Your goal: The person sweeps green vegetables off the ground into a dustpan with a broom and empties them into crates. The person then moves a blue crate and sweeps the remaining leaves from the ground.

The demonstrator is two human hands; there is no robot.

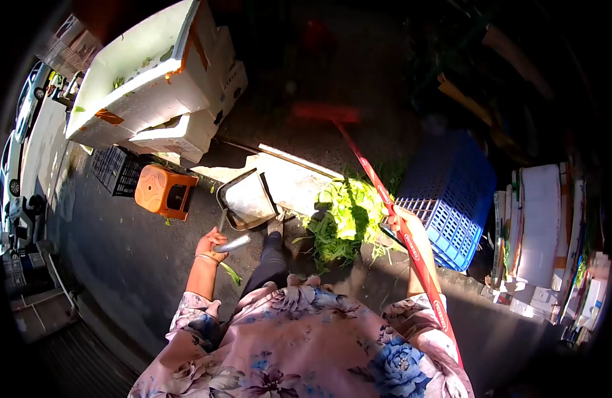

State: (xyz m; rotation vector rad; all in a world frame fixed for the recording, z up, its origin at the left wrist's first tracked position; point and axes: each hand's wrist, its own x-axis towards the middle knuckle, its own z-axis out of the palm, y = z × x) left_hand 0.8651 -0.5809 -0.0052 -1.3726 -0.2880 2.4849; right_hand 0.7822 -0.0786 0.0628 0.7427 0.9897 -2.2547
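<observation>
My right hand point(411, 229) is wrapped round the red pole of a broom point(366, 166). The pole runs from beside my right sleeve up to a red head point(326, 113) in the shade. My left hand point(210, 245) is closed round the pale handle point(233, 244) of a dustpan point(249, 199). The dustpan has a dark rim and stands on the ground just ahead of that hand. A heap of green leaves point(349, 212) lies on the ground between my hands, bright in the sun and partly behind the broom pole.
A blue plastic crate point(445, 199) stands right of the leaves. An orange stool point(165, 191), a black crate point(116, 170) and stacked white foam boxes point(147, 93) are at the left. Flattened boxes point(539, 219) lean at the right. Parked cars point(14, 152) line the far left.
</observation>
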